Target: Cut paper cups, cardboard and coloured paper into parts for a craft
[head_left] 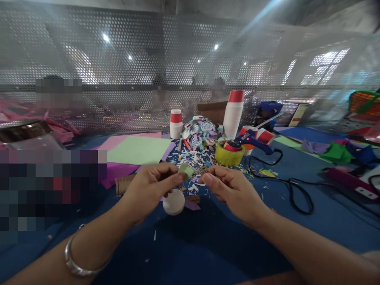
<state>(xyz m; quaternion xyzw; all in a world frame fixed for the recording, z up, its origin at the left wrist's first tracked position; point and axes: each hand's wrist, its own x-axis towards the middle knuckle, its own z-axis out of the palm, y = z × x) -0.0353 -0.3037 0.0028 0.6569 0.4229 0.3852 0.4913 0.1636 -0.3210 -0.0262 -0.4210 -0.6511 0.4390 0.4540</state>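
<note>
My left hand (150, 190) is closed in a pinch on a small light-green paper piece (186, 171), held above the blue table. A white round disc (173, 202) shows just under that hand, and I cannot tell whether it rests on the table or is held. My right hand (231, 190) is close to the right of the green piece, its fingers curled and pinched together at the tips. What they hold is too small to name. A silver bangle (77, 265) sits on my left wrist.
Behind the hands lie paper scraps (190, 158), green and purple paper sheets (138, 150), a yellow tape roll (228, 155), a blue glue gun (255, 141) with a black cord (292, 190), stacked red-and-white paper cups (234, 114), round paper badges (199, 132). A perforated metal screen (148, 71) closes the back.
</note>
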